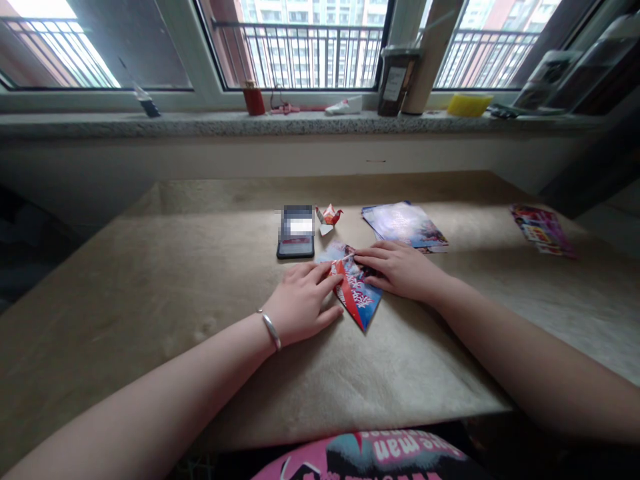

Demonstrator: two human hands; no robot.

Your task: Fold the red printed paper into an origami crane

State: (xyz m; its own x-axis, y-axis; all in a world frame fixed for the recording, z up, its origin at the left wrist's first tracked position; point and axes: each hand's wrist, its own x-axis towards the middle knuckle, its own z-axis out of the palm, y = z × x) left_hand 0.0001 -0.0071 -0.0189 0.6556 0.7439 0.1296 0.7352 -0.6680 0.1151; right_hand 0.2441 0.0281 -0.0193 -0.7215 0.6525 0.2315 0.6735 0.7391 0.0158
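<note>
A partly folded sheet of printed paper [361, 293], blue and red with white patterns, lies on the table with one point towards me. From the left, my left hand [305, 300] rests on its red edge with fingers stretched out, a silver bangle on the wrist. My right hand [400, 268] lies across the paper's upper right part, its fingers extended and flat. Both hands cover some of the sheet, so its far outline is partly hidden. Just beyond stands a small folded paper crane [329, 219] in red and white.
A dark phone [296, 250] with a blurred screen lies left of the crane. Printed sheets [405, 223] are stacked behind my right hand, and more colourful papers [543, 230] sit far right. The windowsill [200, 127] holds a red container [254, 100], a dark jar [395, 83] and a yellow object [469, 105].
</note>
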